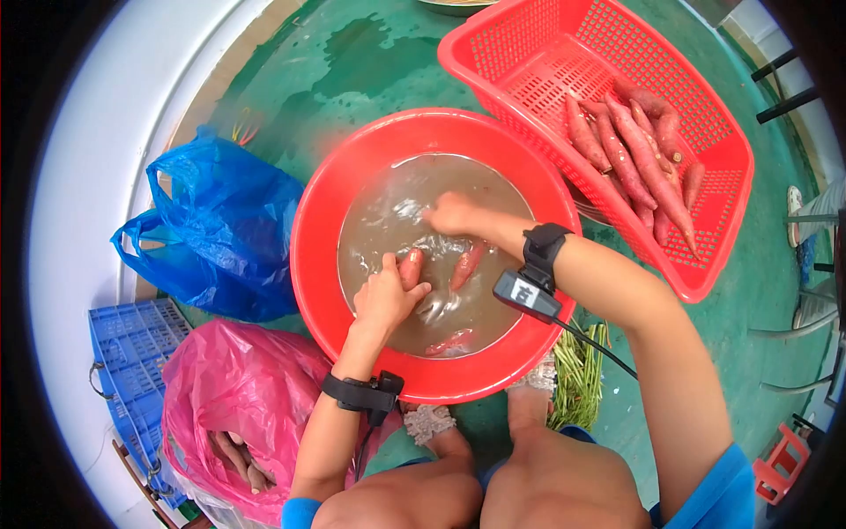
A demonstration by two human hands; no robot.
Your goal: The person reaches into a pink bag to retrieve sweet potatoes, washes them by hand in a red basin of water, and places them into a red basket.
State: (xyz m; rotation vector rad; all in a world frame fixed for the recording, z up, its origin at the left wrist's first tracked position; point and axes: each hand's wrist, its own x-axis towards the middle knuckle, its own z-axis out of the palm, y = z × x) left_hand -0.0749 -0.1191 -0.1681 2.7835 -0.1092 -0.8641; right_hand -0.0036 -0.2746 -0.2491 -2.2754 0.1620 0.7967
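Blue sleeve (716,492) foremost, sweet potato (411,270) inside gripping left fingers (389,263), right fingers (431,214) half-submerged, hold unclear.

The person's left hand (386,295) and right hand (453,214) are bare. The left forearm wears a black strap (351,393) with a small dark housing (385,393) and a thin black cable (362,454). On the right forearm, a black band (544,251) carries a boxy grey-and-black unit (548,306) with a white label (523,292), dark marking and black cable (599,346). The sleeves (716,489) are bright blue; the footwear (430,425) has pale, knobbly bands.
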